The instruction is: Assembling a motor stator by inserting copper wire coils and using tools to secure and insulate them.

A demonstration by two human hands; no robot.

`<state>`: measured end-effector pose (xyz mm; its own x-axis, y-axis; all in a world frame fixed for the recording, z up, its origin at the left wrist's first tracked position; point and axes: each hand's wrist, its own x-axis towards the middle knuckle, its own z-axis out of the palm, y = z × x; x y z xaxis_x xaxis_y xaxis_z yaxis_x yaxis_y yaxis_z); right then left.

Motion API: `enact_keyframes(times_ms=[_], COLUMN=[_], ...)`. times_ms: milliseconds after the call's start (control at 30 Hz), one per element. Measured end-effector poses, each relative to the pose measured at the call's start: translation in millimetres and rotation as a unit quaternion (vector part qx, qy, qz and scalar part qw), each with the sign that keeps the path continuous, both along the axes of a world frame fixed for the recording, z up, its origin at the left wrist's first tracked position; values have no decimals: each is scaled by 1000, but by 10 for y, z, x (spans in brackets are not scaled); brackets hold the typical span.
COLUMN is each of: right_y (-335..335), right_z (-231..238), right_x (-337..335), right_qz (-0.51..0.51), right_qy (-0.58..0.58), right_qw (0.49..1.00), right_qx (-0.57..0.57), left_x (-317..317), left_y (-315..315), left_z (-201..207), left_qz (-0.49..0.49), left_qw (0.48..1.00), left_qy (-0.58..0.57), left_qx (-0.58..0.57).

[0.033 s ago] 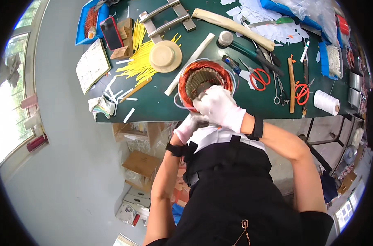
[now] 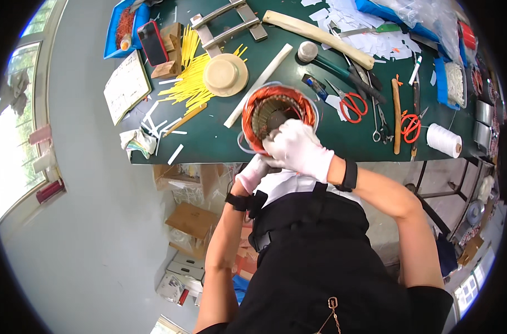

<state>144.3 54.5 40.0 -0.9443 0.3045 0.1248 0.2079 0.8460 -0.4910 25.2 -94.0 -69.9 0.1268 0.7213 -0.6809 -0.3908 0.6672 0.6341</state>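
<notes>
Copper-wound ring-shaped metal stator (image 2: 261, 114) at the green tabletop's near edge (image 2: 209, 158)
Bore upward, it lies at eleven o'clock from the nearer, curled, white-gloved right hand (image 2: 298, 143); whether that or the white-gloved left hand (image 2: 254, 171) grips, I cannot tell.

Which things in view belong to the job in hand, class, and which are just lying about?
In use:
- wire-wound metal ring
- right hand and left hand, both gloved, at its near side

Lying untouched (some may serve the work):
- phone
- open notebook
- yellow strips
- mallet
- thread spool
</notes>
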Motion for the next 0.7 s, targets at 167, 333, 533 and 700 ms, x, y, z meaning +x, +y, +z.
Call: enact_keyframes(times_ms=[167, 333, 533, 700], right_y=[-114, 352, 439, 338], right_z=[-211, 452, 660, 597], right_x=[269, 508, 1028, 1378], right_qz=[90, -97, -187, -253], right_qy=[-90, 175, 240, 157], right_qw=[991, 957, 888, 909], right_qx=[-30, -208, -346, -292], left_x=[-111, -74, 130, 107], left_y=[-129, 322, 892, 1079], left_z=[370, 1520, 1377, 883], left_qz=[117, 190, -273, -416], left_qw=[977, 889, 743, 731], left_qy=[179, 397, 580, 529], left_qx=[-1, 126, 191, 110])
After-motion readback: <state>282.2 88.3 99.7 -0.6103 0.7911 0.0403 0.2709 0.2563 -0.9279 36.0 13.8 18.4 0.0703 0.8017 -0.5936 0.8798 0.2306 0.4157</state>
